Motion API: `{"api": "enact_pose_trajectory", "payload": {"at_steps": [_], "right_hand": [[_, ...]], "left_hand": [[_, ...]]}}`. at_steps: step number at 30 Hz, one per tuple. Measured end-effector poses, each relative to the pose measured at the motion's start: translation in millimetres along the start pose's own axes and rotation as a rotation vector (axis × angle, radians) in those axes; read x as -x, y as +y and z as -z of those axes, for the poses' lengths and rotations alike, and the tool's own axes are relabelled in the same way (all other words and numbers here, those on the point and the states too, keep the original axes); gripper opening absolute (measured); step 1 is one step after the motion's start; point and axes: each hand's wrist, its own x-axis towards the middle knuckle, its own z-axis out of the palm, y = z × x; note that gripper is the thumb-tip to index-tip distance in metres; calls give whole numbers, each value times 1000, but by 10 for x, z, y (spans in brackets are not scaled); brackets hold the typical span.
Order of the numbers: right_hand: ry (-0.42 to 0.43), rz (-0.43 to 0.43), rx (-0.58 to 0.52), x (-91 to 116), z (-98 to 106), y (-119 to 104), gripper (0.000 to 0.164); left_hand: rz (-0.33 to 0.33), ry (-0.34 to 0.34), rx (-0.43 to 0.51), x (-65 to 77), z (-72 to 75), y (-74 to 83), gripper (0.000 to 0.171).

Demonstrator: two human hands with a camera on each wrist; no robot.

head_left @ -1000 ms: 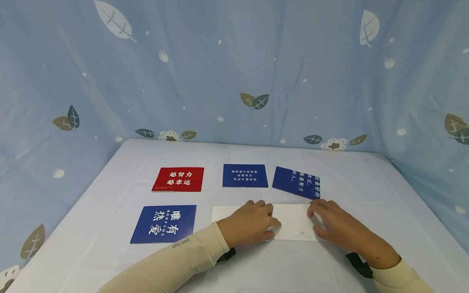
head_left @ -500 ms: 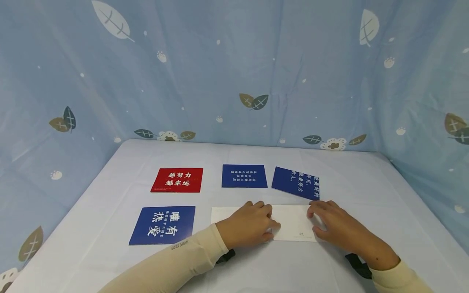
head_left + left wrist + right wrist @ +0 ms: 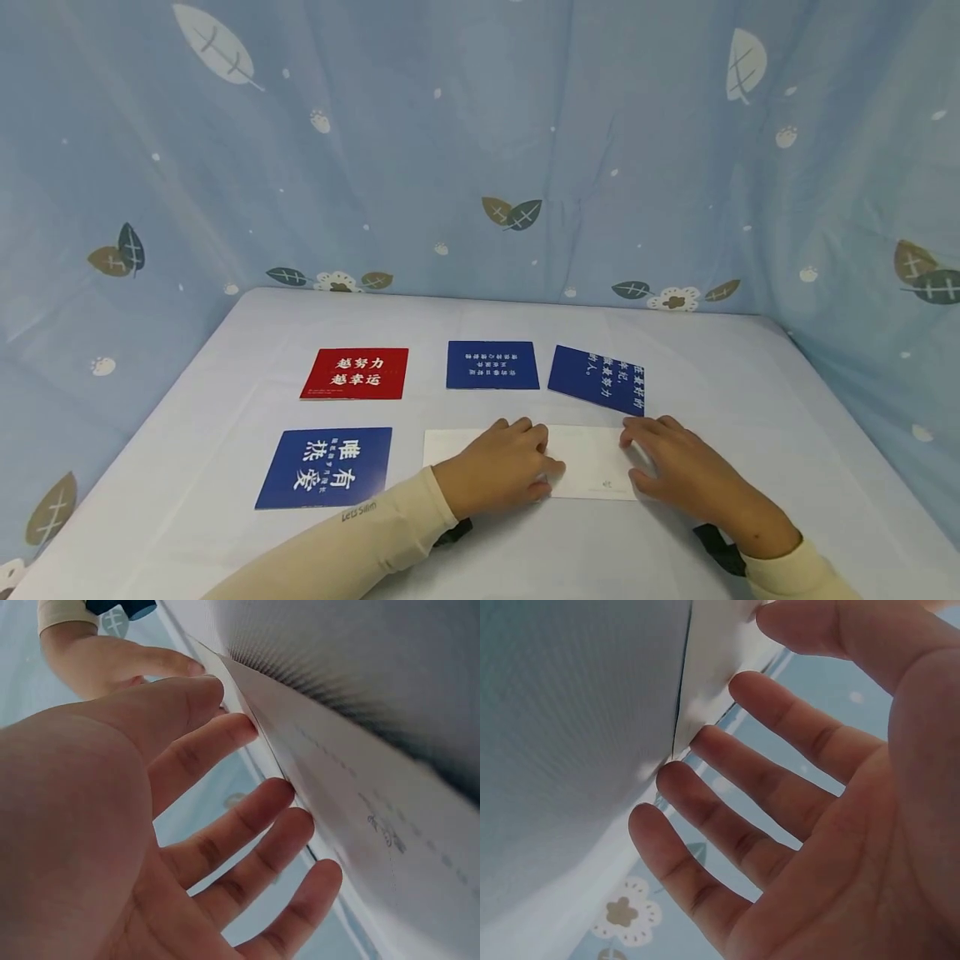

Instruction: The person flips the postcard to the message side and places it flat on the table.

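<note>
An opened-out white folded card (image 3: 588, 462) lies flat on the table, with a tiny printed mark near its front edge. My left hand (image 3: 495, 471) rests its fingertips around the card's middle, hiding part of the left half. At the right end, the fingertips of my right hand (image 3: 682, 468) touch the card. Both hands have relaxed, spread fingers, and neither grips anything. In the left wrist view, the card's printed mark (image 3: 386, 834) shows beyond the fingers. The right wrist view has the card's edge (image 3: 705, 682) beside the fingertips.
A red card (image 3: 355, 373) and a blue card (image 3: 326, 468) lie to the left. Behind the white card are another blue card (image 3: 492, 365) and a slanted blue card (image 3: 600, 379) close to my right hand. A leaf-patterned blue curtain (image 3: 420, 167) stands behind the table.
The head view has shifted slightly, so everything appears a little lower and further left. Both hands keep their places on the white card.
</note>
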Motion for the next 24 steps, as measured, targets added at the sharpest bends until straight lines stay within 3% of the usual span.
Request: {"api": "enact_pose_trajectory", "payload": {"at_steps": [9, 18, 24], "right_hand": [[20, 51, 22, -3, -9, 16, 29], [113, 105, 57, -6, 81, 45, 26], [153, 99, 73, -114, 119, 117, 41]], "left_hand": [[1, 10, 7, 11, -16, -4, 25], [-4, 21, 21, 12, -15, -3, 24], [-5, 8, 36, 14, -3, -9, 25]]}}
